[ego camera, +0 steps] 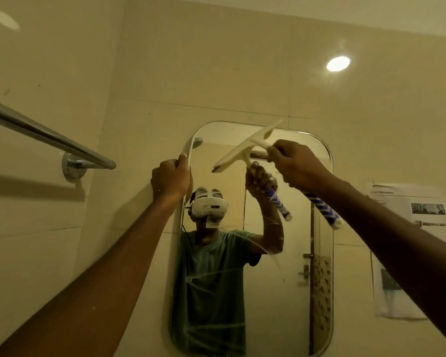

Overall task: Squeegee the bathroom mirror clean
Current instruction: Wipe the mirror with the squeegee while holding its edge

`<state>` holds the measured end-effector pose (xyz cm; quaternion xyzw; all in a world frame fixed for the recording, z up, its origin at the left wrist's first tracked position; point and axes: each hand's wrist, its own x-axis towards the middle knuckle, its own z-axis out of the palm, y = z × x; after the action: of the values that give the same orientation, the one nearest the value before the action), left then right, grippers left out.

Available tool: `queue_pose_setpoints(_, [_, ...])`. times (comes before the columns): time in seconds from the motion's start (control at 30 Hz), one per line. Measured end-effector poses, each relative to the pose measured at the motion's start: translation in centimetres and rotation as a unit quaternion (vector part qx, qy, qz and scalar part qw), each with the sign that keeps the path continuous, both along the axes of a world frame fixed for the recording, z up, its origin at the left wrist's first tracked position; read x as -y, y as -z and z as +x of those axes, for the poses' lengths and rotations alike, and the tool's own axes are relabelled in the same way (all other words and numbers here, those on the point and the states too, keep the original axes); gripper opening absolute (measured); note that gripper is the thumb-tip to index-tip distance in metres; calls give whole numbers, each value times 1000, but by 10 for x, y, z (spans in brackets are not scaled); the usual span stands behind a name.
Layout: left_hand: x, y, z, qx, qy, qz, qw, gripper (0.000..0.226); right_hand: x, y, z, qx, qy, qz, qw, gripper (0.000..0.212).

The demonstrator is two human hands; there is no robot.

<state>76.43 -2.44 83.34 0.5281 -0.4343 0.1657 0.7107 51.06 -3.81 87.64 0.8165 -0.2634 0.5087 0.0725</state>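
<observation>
The tall rounded-corner wall mirror hangs on cream tiles in the lower middle of the view, its glass crossed by thin pale streaks and a curved smear line running from about the centre toward 4 o'clock; the upper part looks clearer. Against its top edge, at roughly 12 o'clock on the glass, sits the cream plastic squeegee with a blue-and-white patterned handle, its wide blade tilted so one end points to 7 o'clock and the other to 1 o'clock, just past the mirror's upper rim. The right hand is wrapped tightly round the handle just below the blade head, and the handle's patterned end sticks out beneath the wrist toward 5 o'clock. The left hand is curled over the mirror's left rim at about 10 o'clock, fingers hooked on the edge, holding the frame. At 9 o'clock from the mirror a chrome towel rail juts from the wall, and at 3 o'clock a printed paper notice is stuck to the tiles. Whether the blade actually touches the glass cannot be told through the blur.
</observation>
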Motion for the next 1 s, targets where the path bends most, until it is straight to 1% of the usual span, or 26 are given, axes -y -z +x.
queue_pose_setpoints(0.07, [2,1,3,11,-3,-4,1000,50,3,-4,4,-35,30,-39,998,29])
queue_pose_setpoints(0.13, [4,0,6,19,-2,-8,1000,51,15,-4,-5,-60,87,-86,991,24])
queue_pose_setpoints(0.2, [7,-3,8,30,-8,-4,1000,52,30,0,-21,-38,134,-110,984,22])
queue_pose_setpoints(0.3, [14,-3,8,53,-34,-5,998,52,49,28,-51,36,135,-72,988,20])
queue_pose_setpoints(0.37, [18,0,8,63,-50,-19,997,51,55,68,-65,87,116,-35,989,19])
queue_pose_setpoints(0.43, [19,2,7,72,-62,-31,995,50,53,108,-72,99,123,5,987,20])
queue_pose_setpoints(0.5, [21,3,8,75,-66,-40,994,50,51,123,-75,79,148,25,985,27])
queue_pose_setpoints(0.57, [21,3,7,73,-74,-45,994,51,46,102,-73,72,168,19,983,37])
queue_pose_setpoints(0.63, [22,3,6,69,-83,-51,993,50,38,62,-64,73,199,-24,977,46])
queue_pose_setpoints(0.7, [24,4,7,66,-86,-61,992,48,32,19,-54,74,217,-60,971,47])
queue_pose_setpoints(0.8, [26,4,7,60,-93,-71,991,51,34,-15,-39,92,197,-41,975,44])
queue_pose_setpoints(0.83, [27,4,7,58,-96,-73,991,51,37,-13,-36,99,193,-31,976,43])
queue_pose_setpoints(0.9, [29,5,6,59,-101,-76,990,51,44,9,-34,116,190,-20,975,42])
queue_pose_setpoints(0.93, [30,6,5,61,-103,-80,990,51,47,29,-33,125,188,-14,974,40])
queue_pose_setpoints(1.0, [30,7,6,66,-104,-88,989,52,51,80,-35,126,174,6,977,28])
